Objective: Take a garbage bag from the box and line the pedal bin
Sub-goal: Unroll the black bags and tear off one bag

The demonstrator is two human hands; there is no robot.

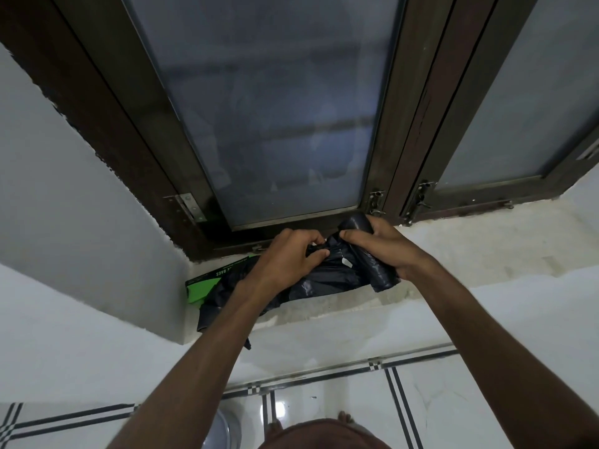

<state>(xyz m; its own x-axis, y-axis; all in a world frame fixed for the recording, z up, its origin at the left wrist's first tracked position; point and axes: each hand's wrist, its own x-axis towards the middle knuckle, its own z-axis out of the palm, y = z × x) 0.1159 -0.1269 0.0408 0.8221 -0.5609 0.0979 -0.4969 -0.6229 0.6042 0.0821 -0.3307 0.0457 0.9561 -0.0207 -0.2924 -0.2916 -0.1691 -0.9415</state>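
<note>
On sill, box [207,280] beside hand-held bag roll [372,257].

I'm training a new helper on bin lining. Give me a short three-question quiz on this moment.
1. True or false: the right hand grips the black bag roll.
2. Where does the green box lie? A) on the floor B) on the window sill C) in the bin
3. Fill in: the left hand pinches the loose ____ coming off the roll.

Key: 1 true; 2 B; 3 bag
</note>
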